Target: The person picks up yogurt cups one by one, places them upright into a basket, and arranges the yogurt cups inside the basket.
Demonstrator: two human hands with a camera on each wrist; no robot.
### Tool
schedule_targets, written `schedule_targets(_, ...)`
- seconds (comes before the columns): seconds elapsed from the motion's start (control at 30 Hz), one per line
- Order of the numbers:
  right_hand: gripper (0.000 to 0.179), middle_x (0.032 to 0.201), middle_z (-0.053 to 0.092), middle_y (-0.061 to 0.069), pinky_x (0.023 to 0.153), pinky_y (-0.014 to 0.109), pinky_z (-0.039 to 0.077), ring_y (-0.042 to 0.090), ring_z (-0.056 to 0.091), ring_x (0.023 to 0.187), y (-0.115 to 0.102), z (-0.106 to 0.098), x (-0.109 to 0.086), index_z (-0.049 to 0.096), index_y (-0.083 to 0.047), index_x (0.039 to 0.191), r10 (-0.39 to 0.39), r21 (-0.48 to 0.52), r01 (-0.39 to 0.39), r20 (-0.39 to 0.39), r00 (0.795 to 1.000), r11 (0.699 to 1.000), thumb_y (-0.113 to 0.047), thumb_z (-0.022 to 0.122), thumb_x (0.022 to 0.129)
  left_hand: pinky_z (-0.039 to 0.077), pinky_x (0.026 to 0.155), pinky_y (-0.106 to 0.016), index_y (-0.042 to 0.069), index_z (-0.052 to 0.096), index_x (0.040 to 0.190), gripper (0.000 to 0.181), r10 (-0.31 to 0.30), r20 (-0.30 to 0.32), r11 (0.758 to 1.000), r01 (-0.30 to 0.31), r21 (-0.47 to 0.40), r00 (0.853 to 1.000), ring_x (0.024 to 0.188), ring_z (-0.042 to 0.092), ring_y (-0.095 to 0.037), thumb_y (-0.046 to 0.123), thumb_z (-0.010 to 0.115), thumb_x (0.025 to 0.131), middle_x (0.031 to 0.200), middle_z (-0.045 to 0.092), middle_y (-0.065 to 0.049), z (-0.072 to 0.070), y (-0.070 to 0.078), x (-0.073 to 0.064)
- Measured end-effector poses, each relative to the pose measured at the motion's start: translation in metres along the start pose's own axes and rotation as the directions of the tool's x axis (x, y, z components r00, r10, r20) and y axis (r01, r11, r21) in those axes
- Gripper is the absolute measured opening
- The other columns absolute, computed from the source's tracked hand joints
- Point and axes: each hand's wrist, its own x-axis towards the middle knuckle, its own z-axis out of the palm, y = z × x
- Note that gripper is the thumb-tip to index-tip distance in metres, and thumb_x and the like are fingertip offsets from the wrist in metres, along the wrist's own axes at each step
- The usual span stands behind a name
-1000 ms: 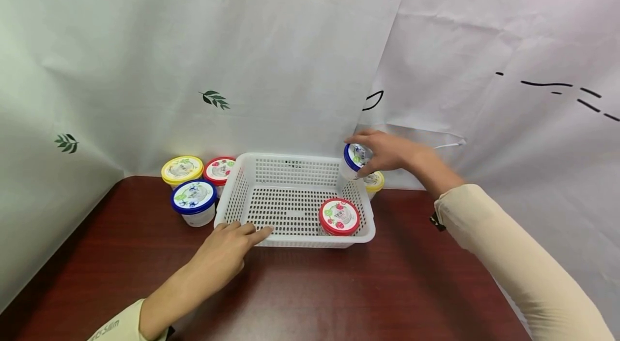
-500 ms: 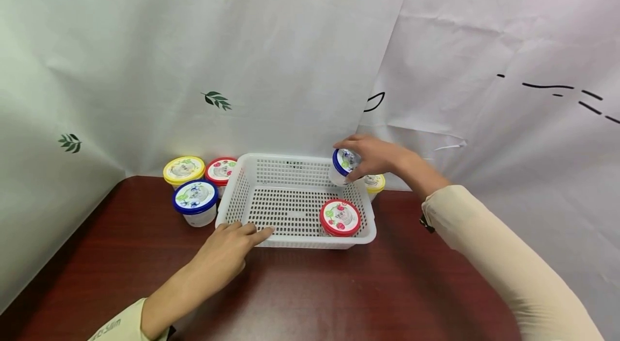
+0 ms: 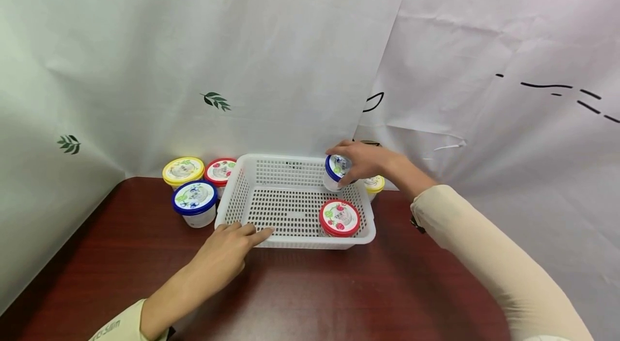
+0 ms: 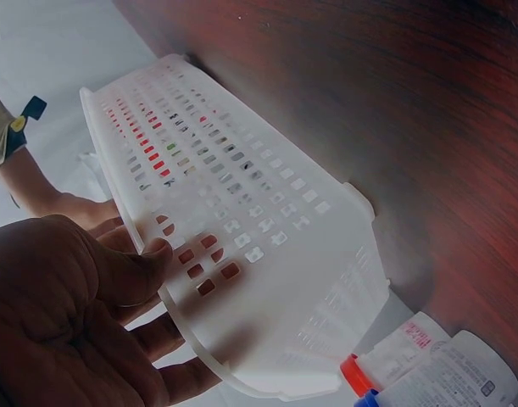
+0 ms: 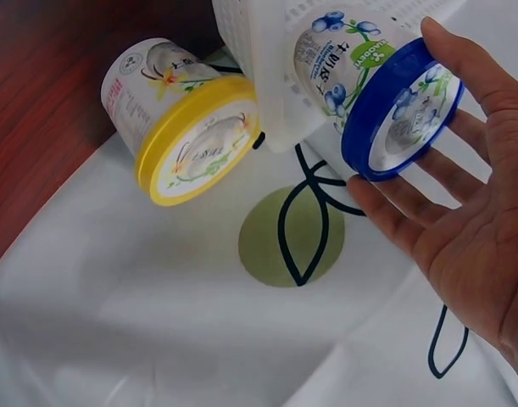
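My right hand holds a blue-lidded yogurt tub by its lid, over the back right part of a white plastic basket. In the right wrist view, thumb and fingers span the blue lid, and blueberries are printed on the tub's side. My left hand grips the basket's front left rim. The left wrist view shows its thumb on the outer wall and the other fingers reaching over the rim. Inside the basket, at the front right, sits a red-lidded tub.
Left of the basket stand a yellow-lidded tub, another red-lidded tub and a second blue-lidded tub. One more yellow-lidded tub stands just outside the basket's right end. A white printed curtain hangs close behind.
My right hand has carried the blue-lidded tub leftward and down, from above the basket's right rim to inside its back right part. The left hand stays on the rim.
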Motion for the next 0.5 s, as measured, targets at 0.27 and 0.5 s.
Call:
schedule_targets(0.27,0.093,0.178,0.045,0.015,0.128,0.062,0.046,0.040,0.050,0.161,-0.0053,0.0020,0.0060,0.048,-0.023,0.173,0.011,-0.010,-0.011,0.035,0.999,1.000,-0.042,0.092,0.093,0.054,0.078,-0.042,0.025,0.080,0.135,0.067,0.007,-0.008,1.000,-0.007,0.009,1.000,0.083,0.067,-0.023,-0.011,0.078,0.078,0.102,0.076,0.002,0.0009,0.0000,0.0002)
schedule_targets(0.5,0.095,0.179,0.042,0.018,0.130,0.061,0.043,0.041,0.048,0.162,-0.0043,0.0055,0.0108,0.043,-0.021,0.175,0.013,0.006,-0.014,0.066,0.998,1.000,-0.047,0.089,0.096,0.054,0.078,-0.042,0.025,0.080,0.135,0.066,-0.003,0.010,1.000,0.003,0.004,1.000,0.083,0.068,-0.023,-0.010,0.078,0.079,0.101,0.076,0.002,-0.0001,0.0006,0.0005)
